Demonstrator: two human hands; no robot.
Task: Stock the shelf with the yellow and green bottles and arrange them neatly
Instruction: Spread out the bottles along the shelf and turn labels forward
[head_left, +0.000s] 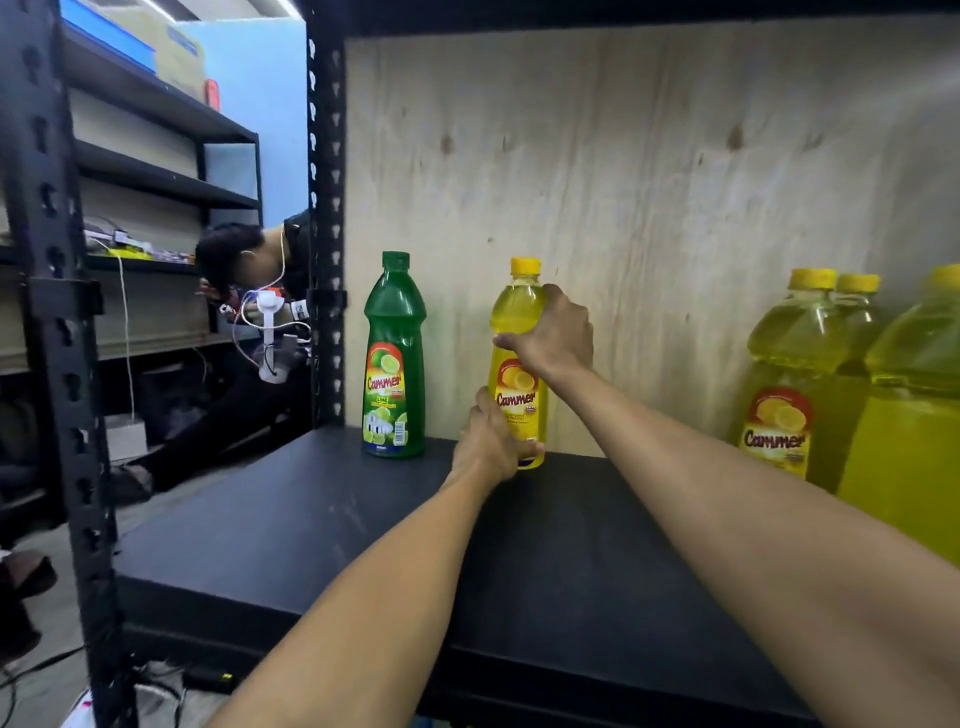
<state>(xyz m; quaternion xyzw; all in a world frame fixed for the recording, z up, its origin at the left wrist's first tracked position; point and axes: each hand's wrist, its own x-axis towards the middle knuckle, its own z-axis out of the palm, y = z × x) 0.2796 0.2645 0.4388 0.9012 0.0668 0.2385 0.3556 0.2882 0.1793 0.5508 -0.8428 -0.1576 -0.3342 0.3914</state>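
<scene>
Both hands, left hand (488, 441) and right hand (553, 338), are clamping fingers around the yellow bottle (519, 374); it is probably best seated upright beside the green bottle (394, 358), label forward.

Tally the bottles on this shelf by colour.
Green bottle: 1
Yellow bottles: 4 (the left hand and the right hand hold the one nearest the green; the other three stand at the right, one mostly hidden)
Total: 5
</scene>
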